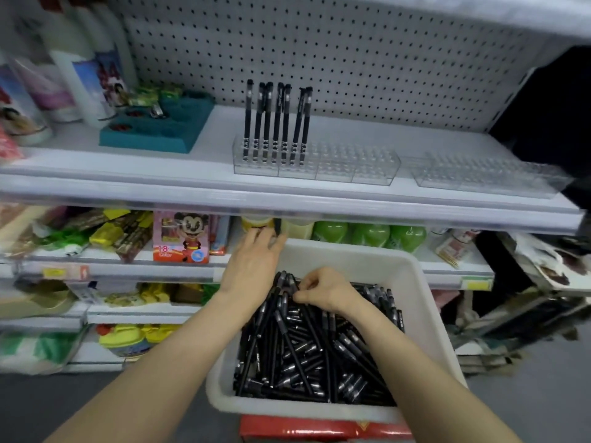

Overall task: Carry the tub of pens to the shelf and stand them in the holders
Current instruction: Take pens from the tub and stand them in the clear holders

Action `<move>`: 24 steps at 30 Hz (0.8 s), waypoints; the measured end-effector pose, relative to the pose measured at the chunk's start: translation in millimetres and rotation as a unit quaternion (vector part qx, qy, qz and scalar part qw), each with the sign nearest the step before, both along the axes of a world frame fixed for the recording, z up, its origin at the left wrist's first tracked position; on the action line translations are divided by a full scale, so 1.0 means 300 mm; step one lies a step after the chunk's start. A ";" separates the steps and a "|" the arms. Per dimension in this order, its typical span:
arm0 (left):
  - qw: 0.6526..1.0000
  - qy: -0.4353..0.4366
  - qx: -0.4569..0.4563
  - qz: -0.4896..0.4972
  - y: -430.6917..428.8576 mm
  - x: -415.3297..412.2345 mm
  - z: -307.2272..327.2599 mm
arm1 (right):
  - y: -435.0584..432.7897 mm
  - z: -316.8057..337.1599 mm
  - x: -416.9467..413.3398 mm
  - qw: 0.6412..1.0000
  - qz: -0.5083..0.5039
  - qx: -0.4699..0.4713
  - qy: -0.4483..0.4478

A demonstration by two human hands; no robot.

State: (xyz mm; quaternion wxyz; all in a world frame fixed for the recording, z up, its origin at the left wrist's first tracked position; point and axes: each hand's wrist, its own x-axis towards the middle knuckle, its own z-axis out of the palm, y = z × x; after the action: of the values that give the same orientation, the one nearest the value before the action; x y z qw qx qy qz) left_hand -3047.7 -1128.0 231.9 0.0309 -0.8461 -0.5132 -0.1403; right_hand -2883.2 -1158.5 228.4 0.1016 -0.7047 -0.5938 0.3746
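Observation:
A white tub full of black pens sits low in front of the shelf. My right hand reaches into the heap and pinches a pen near the tub's far side. Over the tub's far left corner, my left hand has its fingers pointing away, and a short black pen end shows between thumb and fingers. On the white shelf a clear holder has several black pens standing upright in its left part. A second clear holder lies to its right.
A teal tray and white bottles stand at the shelf's left. Pegboard backs the shelf. Lower shelves carry a crayon box, green bottles and packets. The tub rests on a red box. Clutter fills the right.

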 end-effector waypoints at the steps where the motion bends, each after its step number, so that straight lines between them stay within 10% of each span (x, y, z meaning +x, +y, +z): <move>1: 1.000 0.005 -0.008 0.000 -0.002 -0.001 0.004 | 0.006 0.019 0.009 0.999 -0.013 0.003 0.029; 11: 0.979 -0.050 0.199 -0.016 0.203 0.047 0.306 | 0.175 0.499 0.164 0.943 -0.026 0.231 0.240; 24: 0.976 -0.053 0.213 0.001 0.336 0.064 0.267 | 0.501 0.565 0.145 0.863 -0.082 0.458 0.200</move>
State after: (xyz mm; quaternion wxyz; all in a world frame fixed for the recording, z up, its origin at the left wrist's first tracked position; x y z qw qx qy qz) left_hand -3028.6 -1027.3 311.9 0.1832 -0.8111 -0.4729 -0.2914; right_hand -2839.8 -1008.1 397.9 0.5594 -0.5352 -0.6056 0.1839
